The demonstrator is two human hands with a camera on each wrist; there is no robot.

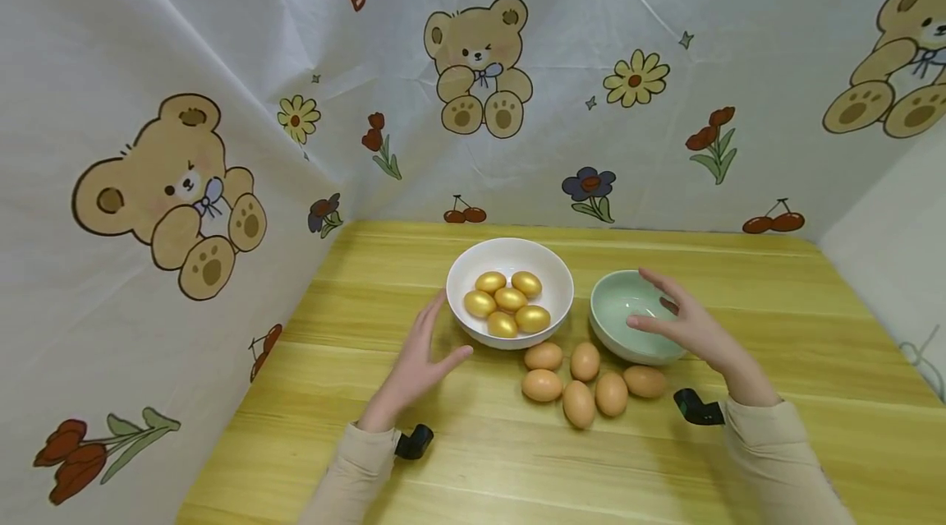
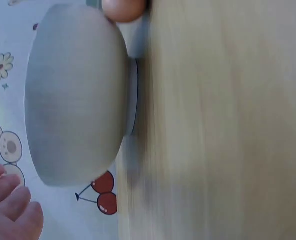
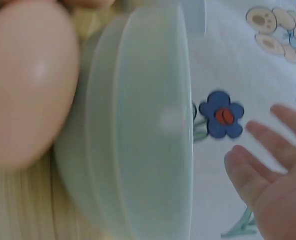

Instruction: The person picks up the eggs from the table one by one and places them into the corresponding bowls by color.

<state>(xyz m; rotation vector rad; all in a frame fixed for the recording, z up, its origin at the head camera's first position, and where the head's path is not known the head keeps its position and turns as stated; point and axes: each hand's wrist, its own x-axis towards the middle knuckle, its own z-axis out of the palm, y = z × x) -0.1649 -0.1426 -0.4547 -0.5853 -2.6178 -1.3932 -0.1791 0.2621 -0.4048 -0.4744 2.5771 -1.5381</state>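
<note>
A white bowl (image 1: 510, 254) holding several golden eggs (image 1: 511, 300) stands on the wooden table. My left hand (image 1: 417, 365) is at its left side, thumb spread away from straight fingers, with nothing in its grasp; whether the fingertips touch the bowl cannot be told. To the right is a light green bowl (image 1: 615, 307) with no egg visible inside. Over its right rim hovers my right hand (image 1: 691, 329), fingers spread and holding nothing. Several brown eggs (image 1: 579, 404) lie on the table in front of the two bowls. The right wrist view shows one brown egg (image 3: 30, 82) close beside the green bowl.
A white cloth (image 1: 562, 163) printed with bears and flowers hangs behind the table and along its left side. Bare wood of the table (image 1: 480, 467) shows between my forearms. A thin pale cord (image 1: 920, 356) is at the right edge.
</note>
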